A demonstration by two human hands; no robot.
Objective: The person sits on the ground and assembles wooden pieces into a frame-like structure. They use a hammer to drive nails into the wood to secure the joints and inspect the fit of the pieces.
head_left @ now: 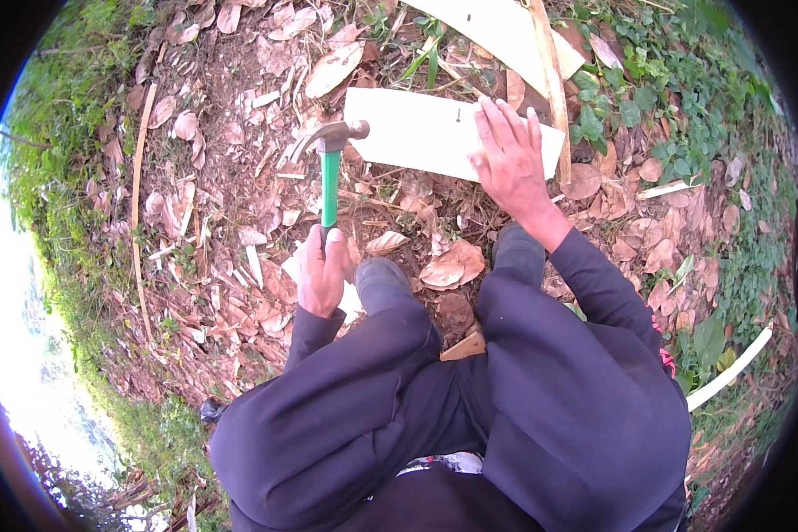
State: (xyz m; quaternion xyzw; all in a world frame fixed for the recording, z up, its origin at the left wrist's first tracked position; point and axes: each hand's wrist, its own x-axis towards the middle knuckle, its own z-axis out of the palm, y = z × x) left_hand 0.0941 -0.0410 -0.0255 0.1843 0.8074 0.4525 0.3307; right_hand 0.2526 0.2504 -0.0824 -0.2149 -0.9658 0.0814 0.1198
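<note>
Person is squatting on leaf-strewn ground [230,177], knees and dark sleeves filling the lower part of the view. Left hand [321,270] is gripping a hammer [330,168] low on its green handle, grip fully clenched around the shaft; the head is hanging just left of the board's near corner, face turned toward it, seemingly not touching the wood. Holding that far down the handle is likely giving a longer swing. Right hand [510,160] is lying flat on a pale board [426,133], palm down, fingers spread and straight, grip released and grasping nothing; judging by the posture, it is pressing the board against the ground so that it is not shifting. A small dark nail [458,114] is standing in the board just beside the fingertips, apart from them; whether it is upright or tilted, cannot tell. The board is lying crosswise just ahead of the shoes, its far end passing under a thin wooden strip [551,84] that is running away beside a second pale board [496,31]. A white strip [727,372] is lying well apart at right.
</note>
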